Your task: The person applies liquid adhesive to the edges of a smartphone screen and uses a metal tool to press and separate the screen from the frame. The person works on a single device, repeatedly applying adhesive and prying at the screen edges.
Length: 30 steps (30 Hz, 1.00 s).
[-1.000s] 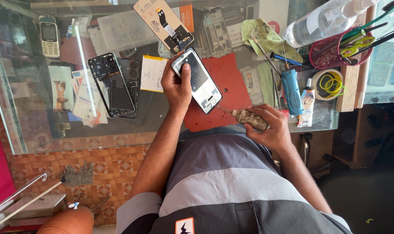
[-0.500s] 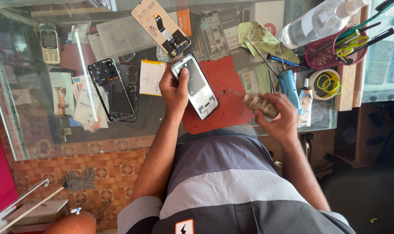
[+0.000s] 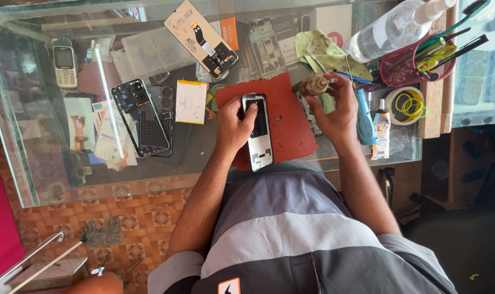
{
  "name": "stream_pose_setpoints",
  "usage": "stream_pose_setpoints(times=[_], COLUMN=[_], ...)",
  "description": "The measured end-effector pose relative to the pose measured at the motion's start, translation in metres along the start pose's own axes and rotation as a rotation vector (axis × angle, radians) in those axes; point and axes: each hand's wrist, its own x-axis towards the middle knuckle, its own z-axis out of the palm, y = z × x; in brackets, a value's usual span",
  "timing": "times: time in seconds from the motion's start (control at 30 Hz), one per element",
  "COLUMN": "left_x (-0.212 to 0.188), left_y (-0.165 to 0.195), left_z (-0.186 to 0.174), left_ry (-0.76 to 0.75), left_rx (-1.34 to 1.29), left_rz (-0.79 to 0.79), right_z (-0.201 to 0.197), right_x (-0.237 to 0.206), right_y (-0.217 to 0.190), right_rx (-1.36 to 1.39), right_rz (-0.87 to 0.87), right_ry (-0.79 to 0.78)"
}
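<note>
Phone frame [image 3: 258, 132] is lying lengthwise on the red mat [image 3: 285, 120] at the near edge of the glass counter [image 3: 51, 179], w/ its lower end reaching past the mat's near edge. Left hand [image 3: 235, 124] is gripping its upper half: thumb pressing on the top face, fingers curling round the left edge, forearm running straight up from the lap. Right hand [image 3: 337, 109] is hovering just right of the mat, apart from the frame, wrist bent inward, fingers pinching a small grubby brush [image 3: 314, 85] at the tips, approx level w/ the frame's top end.
</note>
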Motion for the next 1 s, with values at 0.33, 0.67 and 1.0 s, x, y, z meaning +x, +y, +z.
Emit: stream_pose_setpoints(times=[0.33,0.67,1.0], left_x=[0.0,0.004,0.001], left_y=[0.001,-0.003,-0.004], left_z=[0.001,-0.001,0.004], left_ry=[0.064,0.045,0.132], left_rx=[-0.021,-0.004,-0.01], left_rz=[0.022,0.096,0.066], right_z=[-0.026,-0.038,0.028], right_x=[-0.027,-0.02,-0.022], right_y=[-0.009,-0.021,-0.043], right_rx=[-0.924,-0.633,-0.024], right_rz=[0.261,0.257,-0.168], right_ry=[-0.185,-0.188,0.0])
